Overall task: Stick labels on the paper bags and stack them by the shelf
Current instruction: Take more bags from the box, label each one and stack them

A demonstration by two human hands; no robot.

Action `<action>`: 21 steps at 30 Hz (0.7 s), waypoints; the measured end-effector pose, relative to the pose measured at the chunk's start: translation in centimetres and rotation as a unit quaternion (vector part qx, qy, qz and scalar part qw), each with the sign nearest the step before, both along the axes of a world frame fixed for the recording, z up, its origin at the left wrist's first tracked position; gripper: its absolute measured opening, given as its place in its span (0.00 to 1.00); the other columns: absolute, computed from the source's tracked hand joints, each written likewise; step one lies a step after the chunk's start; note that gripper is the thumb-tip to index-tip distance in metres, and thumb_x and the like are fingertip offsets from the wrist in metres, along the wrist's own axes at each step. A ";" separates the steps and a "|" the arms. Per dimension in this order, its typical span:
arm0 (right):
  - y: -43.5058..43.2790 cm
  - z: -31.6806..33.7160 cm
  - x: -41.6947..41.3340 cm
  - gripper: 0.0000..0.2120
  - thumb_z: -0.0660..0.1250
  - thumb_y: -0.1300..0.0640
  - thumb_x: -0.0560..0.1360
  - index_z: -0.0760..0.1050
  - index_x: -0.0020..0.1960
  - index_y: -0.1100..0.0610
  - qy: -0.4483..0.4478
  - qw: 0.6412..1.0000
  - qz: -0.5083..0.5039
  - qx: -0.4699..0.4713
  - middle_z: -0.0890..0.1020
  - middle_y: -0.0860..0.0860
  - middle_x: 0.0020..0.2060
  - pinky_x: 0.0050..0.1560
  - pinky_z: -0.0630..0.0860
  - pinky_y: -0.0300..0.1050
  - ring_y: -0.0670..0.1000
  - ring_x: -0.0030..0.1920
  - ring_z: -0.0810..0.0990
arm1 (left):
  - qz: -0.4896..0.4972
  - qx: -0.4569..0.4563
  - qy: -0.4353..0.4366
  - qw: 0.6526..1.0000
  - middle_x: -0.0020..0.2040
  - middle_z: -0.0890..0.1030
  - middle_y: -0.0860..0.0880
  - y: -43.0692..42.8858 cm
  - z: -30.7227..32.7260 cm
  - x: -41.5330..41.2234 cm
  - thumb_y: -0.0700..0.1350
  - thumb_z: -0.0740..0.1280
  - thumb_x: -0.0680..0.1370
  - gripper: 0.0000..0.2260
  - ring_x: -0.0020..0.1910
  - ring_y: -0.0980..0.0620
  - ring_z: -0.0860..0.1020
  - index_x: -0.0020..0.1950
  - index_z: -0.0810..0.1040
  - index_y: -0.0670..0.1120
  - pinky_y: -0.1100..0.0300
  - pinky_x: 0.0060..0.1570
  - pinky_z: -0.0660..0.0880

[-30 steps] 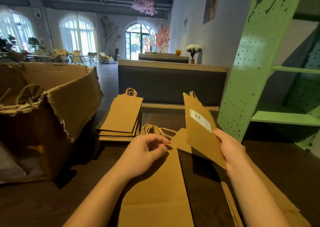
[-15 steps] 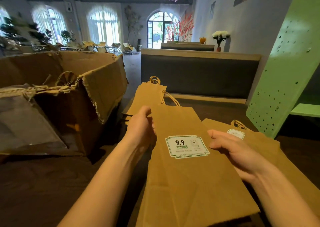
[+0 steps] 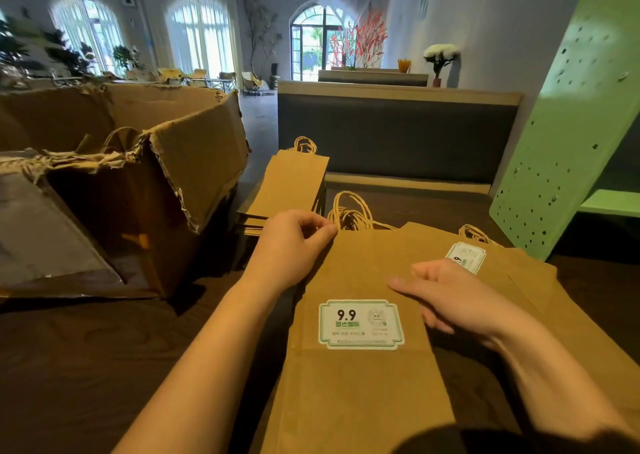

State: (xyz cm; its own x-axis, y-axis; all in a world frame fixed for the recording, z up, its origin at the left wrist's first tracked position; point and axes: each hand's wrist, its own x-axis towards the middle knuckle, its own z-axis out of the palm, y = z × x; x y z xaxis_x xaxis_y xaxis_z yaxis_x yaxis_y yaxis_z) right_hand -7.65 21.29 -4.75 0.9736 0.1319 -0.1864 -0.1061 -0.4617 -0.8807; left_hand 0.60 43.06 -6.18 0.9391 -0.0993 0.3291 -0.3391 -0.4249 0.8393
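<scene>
One counter (image 3: 86,367) carries it all: shelf (image 3: 568,124) right, torn box (image 3: 138,183) left, plain stack (image 3: 291,183) behind. Bag (image 3: 360,401), raised half a second ago, now lies flat over second bag (image 3: 519,273) near shelf. Left hand (image 3: 294,245) pinches top corner; right hand (image 3: 446,294) grips right edge. Label (image 3: 361,324) is on, so this looks like stacking.

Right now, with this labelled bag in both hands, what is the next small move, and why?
Probably shift the front bag right and lay it on the other labelled bag beside the green shelf. Its label already sits flat, the left hand pinches its top corner and the right hand holds its right edge, so stacking seems all that remains.
</scene>
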 end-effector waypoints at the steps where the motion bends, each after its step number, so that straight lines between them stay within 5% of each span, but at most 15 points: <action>1: -0.1 -0.2 0.1 0.19 0.68 0.44 0.77 0.73 0.37 0.59 -0.012 0.999 0.001 -0.038 0.75 0.52 0.23 0.30 0.67 0.43 0.47 0.21 0.67 | 0.010 0.040 -0.013 0.999 0.44 0.85 0.56 0.0 0.0 0.0 0.52 0.70 0.80 0.07 0.46 0.57 0.82 0.52 0.86 0.52 0.50 0.53 0.81; 4: -0.3 -0.5 0.3 0.23 0.69 0.37 0.71 0.73 0.32 0.55 -0.028 0.996 0.004 -0.084 0.73 0.51 0.21 0.41 0.71 0.47 0.48 0.23 0.67 | 0.012 0.114 -0.041 0.993 0.45 0.81 0.59 0.0 0.1 0.2 0.52 0.69 0.81 0.09 0.45 0.62 0.77 0.56 0.86 0.50 0.60 0.50 0.78; 7: -0.7 -0.6 0.4 0.23 0.70 0.35 0.69 0.74 0.29 0.53 -0.027 0.994 0.023 -0.104 0.74 0.51 0.21 0.38 0.70 0.47 0.49 0.23 0.68 | 0.006 0.141 -0.054 0.988 0.43 0.76 0.62 0.1 0.0 0.3 0.52 0.68 0.81 0.09 0.44 0.63 0.75 0.56 0.85 0.51 0.69 0.42 0.69; 12: -0.5 -0.8 0.6 0.24 0.71 0.32 0.65 0.72 0.28 0.52 -0.034 0.991 0.028 -0.125 0.73 0.51 0.23 0.36 0.70 0.45 0.50 0.25 0.70 | 0.032 0.182 -0.056 0.981 0.49 0.76 0.55 0.0 -0.1 0.3 0.55 0.68 0.81 0.08 0.46 0.57 0.75 0.54 0.84 0.53 0.60 0.47 0.72; 16: -0.7 -1.0 1.0 0.25 0.64 0.36 0.76 0.75 0.32 0.55 -0.087 0.989 -0.050 -0.112 0.74 0.48 0.23 0.36 0.72 0.42 0.47 0.25 0.72 | 0.034 0.156 -0.117 0.980 0.46 0.74 0.58 -0.1 0.2 0.0 0.54 0.69 0.80 0.05 0.45 0.60 0.73 0.52 0.83 0.56 0.66 0.41 0.68; 18: -1.5 -2.0 1.9 0.18 0.65 0.45 0.79 0.77 0.36 0.54 -0.170 0.962 -0.138 -0.164 0.78 0.46 0.28 0.38 0.75 0.44 0.47 0.32 0.77 | -0.012 0.111 -0.166 0.980 0.44 0.75 0.59 0.0 0.5 -0.5 0.52 0.70 0.79 0.04 0.45 0.60 0.74 0.50 0.84 0.55 0.68 0.40 0.68; 20: -2.4 -3.3 2.9 0.04 0.66 0.50 0.79 0.79 0.47 0.48 -0.214 0.917 -0.201 -0.272 0.82 0.46 0.45 0.52 0.77 0.48 0.48 0.50 0.78 | -0.083 0.103 -0.183 0.974 0.43 0.79 0.59 -0.3 0.6 -1.1 0.50 0.70 0.79 0.03 0.45 0.59 0.77 0.49 0.84 0.54 0.64 0.43 0.73; 21: -3.1 -3.9 3.4 0.07 0.67 0.50 0.78 0.78 0.56 0.46 -0.197 0.895 -0.212 -0.340 0.79 0.47 0.57 0.61 0.73 0.52 0.50 0.61 0.74 | -0.116 0.112 -0.175 0.971 0.43 0.81 0.58 -0.5 0.5 -1.4 0.51 0.70 0.79 0.04 0.46 0.59 0.78 0.49 0.84 0.54 0.59 0.45 0.77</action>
